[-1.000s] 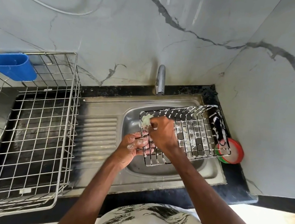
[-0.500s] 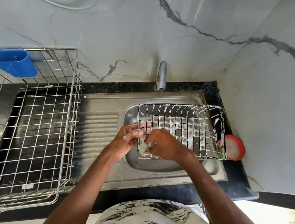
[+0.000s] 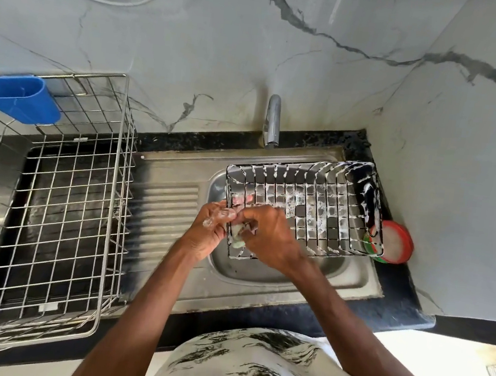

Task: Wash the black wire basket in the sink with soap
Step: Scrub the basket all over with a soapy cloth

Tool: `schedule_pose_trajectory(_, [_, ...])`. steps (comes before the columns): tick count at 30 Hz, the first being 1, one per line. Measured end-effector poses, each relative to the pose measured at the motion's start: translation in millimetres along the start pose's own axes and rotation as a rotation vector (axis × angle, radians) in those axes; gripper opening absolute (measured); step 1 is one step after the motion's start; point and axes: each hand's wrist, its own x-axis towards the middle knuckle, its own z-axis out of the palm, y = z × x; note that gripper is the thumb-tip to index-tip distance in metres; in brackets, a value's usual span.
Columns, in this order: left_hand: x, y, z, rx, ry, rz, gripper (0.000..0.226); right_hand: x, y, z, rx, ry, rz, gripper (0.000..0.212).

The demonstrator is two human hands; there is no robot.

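The fingers point(image 3: 221, 214) of the left hand point(image 3: 203, 232) are curled round the left rim of the black wire basket point(image 3: 303, 207), foam-flecked and gripping it, apparently to stop the frame skating about under the scrubbing. Touching them, the right hand point(image 3: 268, 237) has its fingers clenched on a pale scrub pad point(image 3: 238, 238), pressed against the basket's near left corner; most of the pad is hidden under the palm.

The basket sits in the sink point(image 3: 353, 283), lying across the bowl with its far right end raised against the corner of the rim, so it rests tilted rather than flat. That slant probably lets water drain and brings the wires up within reach. White suds point(image 3: 321, 206) cling along most of the wires, so the soaping looks well advanced and a rinse would seem to be what remains.

The tap point(image 3: 273, 122) stands just behind the basket; no water can be seen running. A round red-rimmed tub point(image 3: 396, 245) sits on the black desk point(image 3: 399, 295) just beside the basket's right end, likely the soap, kept close to hand. To the left, past the ribbed drainer, a steel wire rack point(image 3: 52, 195) carries a blue cup point(image 3: 17, 97) hooked on its far side.
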Motion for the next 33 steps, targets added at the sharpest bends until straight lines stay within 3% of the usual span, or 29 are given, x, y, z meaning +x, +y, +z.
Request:
schedule_pose_trajectory(3, [1, -3, -6, -0.055, 0.036, -0.035, 0.013, -6, 1, -3, -0.002, -0.058, -0.030, 0.024])
schedule_pose_trajectory(5, [-3, 0, -4, -0.088, 0.035, -0.041, 0.030, -9, 1, -9, 0.063, -0.109, -0.028, 0.024])
schedule_pose_trajectory(8, [-8, 7, 3, -0.100, 0.072, -0.019, 0.022, -15, 0, -17, 0.103, -0.187, -0.008, 0.026])
schedule_pose_trajectory(10, [-4, 5, 4, -0.097, 0.073, -0.043, 0.046, -15, -1, -18, 0.119, -0.198, -0.003, 0.026])
schedule_pose_trajectory(12, [-4, 5, 9, -0.116, 0.084, -0.022, 0.054, -16, -3, -15, 0.159, -0.165, -0.018, 0.024])
schedule_pose_trajectory(14, [-9, 14, 18, -0.104, 0.077, -0.024, 0.044, -21, -8, -10, 0.149, -0.108, -0.080, 0.024])
schedule_pose_trajectory(16, [-21, 28, 32, -0.076, 0.007, -0.006, 0.015, -29, -11, -5, 0.100, -0.055, -0.131, 0.024])
schedule_pose_trajectory(19, [-21, 30, 34, -0.007, -0.014, 0.016, 0.041, -33, -10, 1, 0.047, -0.002, -0.178, 0.027])
schedule_pose_trajectory(22, [-7, 11, 13, -0.038, 0.114, -0.009, 0.064, -27, 1, 1, 0.060, -0.027, -0.030, 0.026])
schedule_pose_trajectory(25, [-8, 2, 12, 0.028, 0.144, 0.003, 0.043, -15, 13, 3, -0.043, -0.069, 0.021, 0.026])
schedule_pose_trajectory(28, [-15, 11, 26, 0.090, 0.087, 0.007, 0.007, -3, 17, 10, -0.155, -0.048, 0.053, 0.035])
schedule_pose_trajectory(33, [-16, 17, 27, 0.138, 0.082, -0.018, 0.014, -1, 16, 0, -0.177, -0.186, -0.004, 0.029])
